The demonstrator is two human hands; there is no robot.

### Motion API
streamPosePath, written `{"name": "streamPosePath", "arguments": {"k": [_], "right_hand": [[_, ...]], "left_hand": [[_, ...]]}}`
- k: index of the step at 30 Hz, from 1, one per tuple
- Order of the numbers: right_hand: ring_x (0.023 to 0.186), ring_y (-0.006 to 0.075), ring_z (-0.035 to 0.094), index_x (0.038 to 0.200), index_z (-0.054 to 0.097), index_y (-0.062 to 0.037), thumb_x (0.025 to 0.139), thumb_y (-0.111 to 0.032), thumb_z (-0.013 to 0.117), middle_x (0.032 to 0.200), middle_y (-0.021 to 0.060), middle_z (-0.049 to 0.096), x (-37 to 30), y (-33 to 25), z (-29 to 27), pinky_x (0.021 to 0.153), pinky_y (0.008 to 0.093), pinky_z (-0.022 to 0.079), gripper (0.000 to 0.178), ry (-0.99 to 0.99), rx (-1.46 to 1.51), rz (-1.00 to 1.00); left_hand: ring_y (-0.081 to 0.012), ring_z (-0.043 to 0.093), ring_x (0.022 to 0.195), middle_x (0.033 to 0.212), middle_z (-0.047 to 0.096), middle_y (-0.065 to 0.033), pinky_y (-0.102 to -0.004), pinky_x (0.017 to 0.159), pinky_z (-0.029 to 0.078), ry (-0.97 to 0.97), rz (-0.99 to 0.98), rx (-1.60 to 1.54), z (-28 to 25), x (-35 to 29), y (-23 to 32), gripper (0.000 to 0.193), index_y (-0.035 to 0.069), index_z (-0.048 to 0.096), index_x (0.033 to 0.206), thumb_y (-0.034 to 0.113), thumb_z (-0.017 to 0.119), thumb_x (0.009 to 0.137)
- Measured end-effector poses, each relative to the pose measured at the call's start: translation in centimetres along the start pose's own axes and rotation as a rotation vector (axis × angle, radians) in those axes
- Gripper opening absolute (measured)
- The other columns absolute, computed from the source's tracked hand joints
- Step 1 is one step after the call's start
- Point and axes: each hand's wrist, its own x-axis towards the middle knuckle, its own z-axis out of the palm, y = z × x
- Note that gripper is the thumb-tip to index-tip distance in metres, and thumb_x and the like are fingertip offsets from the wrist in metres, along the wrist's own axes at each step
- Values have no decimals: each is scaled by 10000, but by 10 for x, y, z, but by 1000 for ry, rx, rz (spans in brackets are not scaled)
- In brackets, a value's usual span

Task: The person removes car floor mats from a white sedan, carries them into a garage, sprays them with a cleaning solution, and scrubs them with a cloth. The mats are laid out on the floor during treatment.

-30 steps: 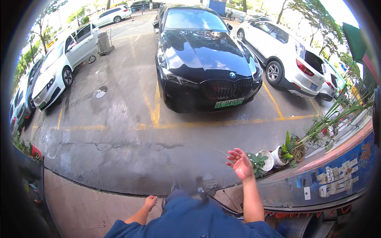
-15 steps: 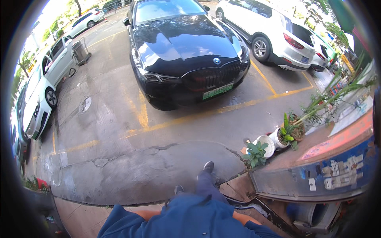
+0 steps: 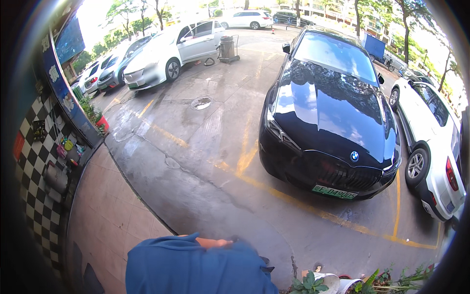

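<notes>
My left forearm comes out of a blue short sleeve (image 3: pixel 164 250) at the lower edge and crosses the front of my body. At its end, my left hand (image 3: pixel 224 243) is small and partly covered by the blue shirt (image 3: pixel 220 269). Its fingers are too blurred to read. Just beyond the fingertips is a dark blurred shape (image 3: pixel 238 239), and whether the hand touches it I cannot tell. My right hand is out of sight. Below the hand, part of a dark shoe (image 3: pixel 267 268) shows beside the shirt.
Ahead to the right stands a black car (image 3: pixel 328 127), with a white car (image 3: pixel 431 142) beyond it. A white car (image 3: pixel 181 49) with an open door and a cylindrical grey machine (image 3: pixel 227 49) are at the far left. Pink tiles (image 3: pixel 117 206) border the pavement; potted plants (image 3: pixel 311 284) stand lower right.
My view has swung to the left, so the cars have shifted right and the tiled doorway area has come in. My left hand has come into sight.
</notes>
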Motion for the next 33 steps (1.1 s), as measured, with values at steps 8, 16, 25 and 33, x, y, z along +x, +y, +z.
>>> {"name": "streamPosePath", "arguments": {"k": [8,16,25,33], "right_hand": [[807,271,575,910,566,-13,742,-222,527,857,137,589,75,-43,-85,653,406,475,271,30,120,13],[803,264,578,903,563,-11,751,-225,523,848,135,588,159,-18,-144,636,409,483,266,206,387,213],[716,221,557,898,507,-28,800,-139,489,791,74,530,229,13,-274,574,416,510,149,573,1069,269],[740,141,577,959,534,-26,815,-186,526,845,61,569,282,-43,-424,557,282,500,215,814,667,163]], "left_hand": [[-290,554,911,987,567,-193,-360,766,448,-178,210,829,67,81,115,343,56,592,975,318,473,789],[-290,577,835,902,590,-196,-358,722,443,-47,213,884,173,158,330,365,36,614,914,346,488,766],[-203,602,811,842,632,-90,-317,737,462,-102,518,840,362,374,651,286,64,622,916,276,555,737],[-184,576,780,830,608,-92,-296,693,451,-656,911,1099,617,366,805,351,35,569,961,335,532,784]]}}
